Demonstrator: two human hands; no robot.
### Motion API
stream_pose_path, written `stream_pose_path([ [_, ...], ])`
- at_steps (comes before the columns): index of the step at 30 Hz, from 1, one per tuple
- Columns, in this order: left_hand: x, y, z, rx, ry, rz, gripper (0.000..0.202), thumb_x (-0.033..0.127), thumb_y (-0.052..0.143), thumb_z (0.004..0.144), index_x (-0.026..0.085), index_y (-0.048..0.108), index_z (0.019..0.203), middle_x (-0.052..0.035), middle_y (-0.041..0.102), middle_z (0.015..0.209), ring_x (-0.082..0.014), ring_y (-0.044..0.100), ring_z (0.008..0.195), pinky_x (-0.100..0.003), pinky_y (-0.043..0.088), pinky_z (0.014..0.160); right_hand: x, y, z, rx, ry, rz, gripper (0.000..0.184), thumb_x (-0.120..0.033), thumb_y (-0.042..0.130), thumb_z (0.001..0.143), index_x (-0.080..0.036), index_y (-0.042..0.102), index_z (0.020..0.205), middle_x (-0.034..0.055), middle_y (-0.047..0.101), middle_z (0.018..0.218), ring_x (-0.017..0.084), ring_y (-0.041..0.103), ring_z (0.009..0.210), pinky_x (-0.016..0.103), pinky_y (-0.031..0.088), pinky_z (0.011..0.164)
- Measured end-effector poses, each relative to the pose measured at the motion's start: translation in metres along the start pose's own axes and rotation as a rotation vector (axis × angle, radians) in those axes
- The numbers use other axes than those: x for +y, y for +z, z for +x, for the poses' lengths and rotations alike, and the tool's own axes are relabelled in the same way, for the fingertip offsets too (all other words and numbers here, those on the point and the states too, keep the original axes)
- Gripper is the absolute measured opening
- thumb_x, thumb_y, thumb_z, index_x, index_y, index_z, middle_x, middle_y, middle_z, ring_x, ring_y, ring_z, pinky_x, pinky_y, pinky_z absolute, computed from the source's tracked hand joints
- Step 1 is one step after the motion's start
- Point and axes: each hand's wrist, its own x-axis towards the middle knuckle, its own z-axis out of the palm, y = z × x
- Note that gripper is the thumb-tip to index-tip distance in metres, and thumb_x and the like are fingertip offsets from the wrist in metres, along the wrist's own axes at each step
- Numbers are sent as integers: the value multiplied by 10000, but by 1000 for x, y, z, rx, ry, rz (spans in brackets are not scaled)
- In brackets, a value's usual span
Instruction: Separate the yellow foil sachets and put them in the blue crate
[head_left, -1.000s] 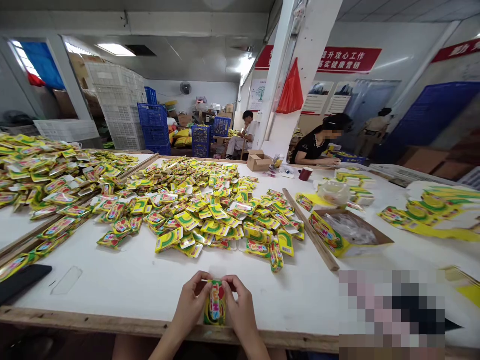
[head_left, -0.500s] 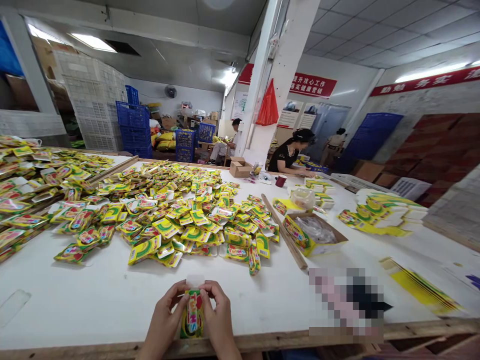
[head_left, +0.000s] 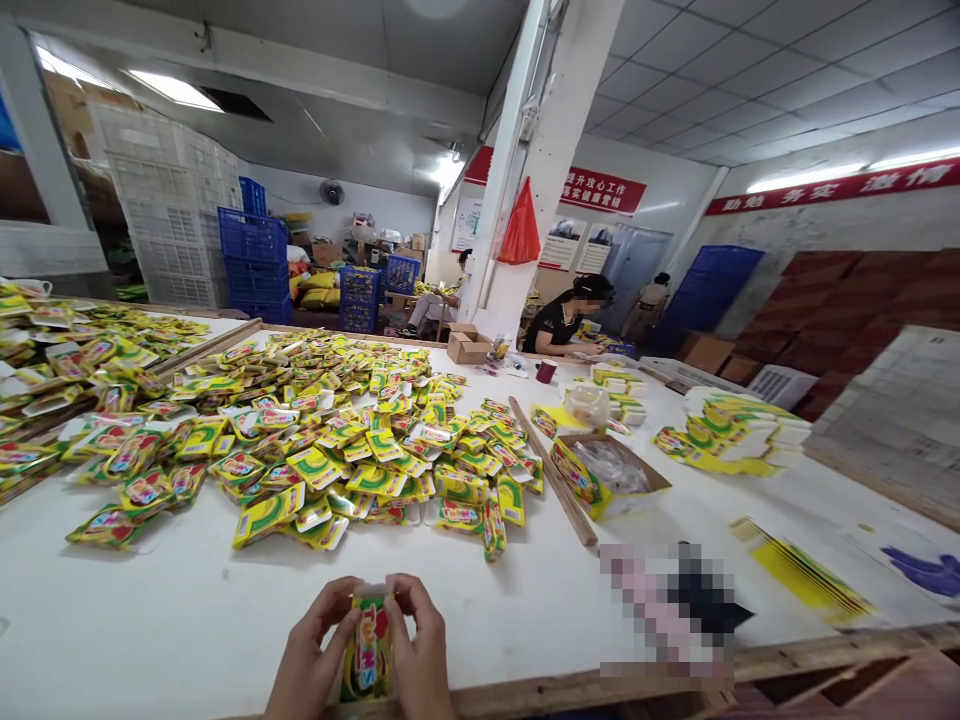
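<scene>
Upright between my two hands, at the table's front edge, is a small yellow and green printed box (head_left: 367, 650) with colourful letters on its face. My left hand (head_left: 324, 640) grips its left side near the top, thumb on the front. My right hand (head_left: 417, 640) pinches the upper right side in the same way. The pale top flap shows between my fingertips, and the fingers behind the box are partly hidden. Beyond my hands lies a big heap of similar small boxes (head_left: 360, 430) on the white table (head_left: 247, 620).
A wooden strip (head_left: 553, 470) lies right of the heap, beside an open display carton (head_left: 607, 475) holding clear plastic bags. Flat yellow card sheets (head_left: 802, 570) and purple gloves (head_left: 922, 568) lie at right. Across the table sits a co-worker (head_left: 566, 320). Blue crates (head_left: 253, 262) stand behind.
The top flap that stood up above the box now lies lower, near the box's top edge under my fingertips. The view has turned slightly to the right.
</scene>
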Motion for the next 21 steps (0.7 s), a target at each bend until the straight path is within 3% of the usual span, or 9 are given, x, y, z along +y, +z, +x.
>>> stream_pose_path([
  [3,1,-1,1,-8,31,44,294,457,615,817,212,691,961,-72,730,998,-248,698,953,-315,577,841,-4,0,1,-5,-60,-33,138,-213,495,889,-204,631,872,29,664,851,175,633,800,244,496,732],
  [9,9,-1,0,-1,80,79,266,440,638,803,210,698,923,-83,732,1006,-242,704,912,-295,584,804,-4,4,2,-11,-136,-9,48,-201,564,837,-201,611,826,24,642,833,170,614,779,238,489,686],
  [16,5,1,3,16,16,83,287,460,658,782,203,694,905,-74,739,941,-236,712,864,-283,589,765,4,11,1,98,-107,-26,75,-167,560,804,-200,625,825,6,646,767,155,596,691,222,480,643],
  [21,1,2,6,21,-17,66,309,473,672,766,202,692,913,-68,745,924,-240,715,854,-281,592,751,2,10,8,77,-66,-120,79,-174,555,813,-198,630,817,1,640,728,154,586,663,217,465,620],
])
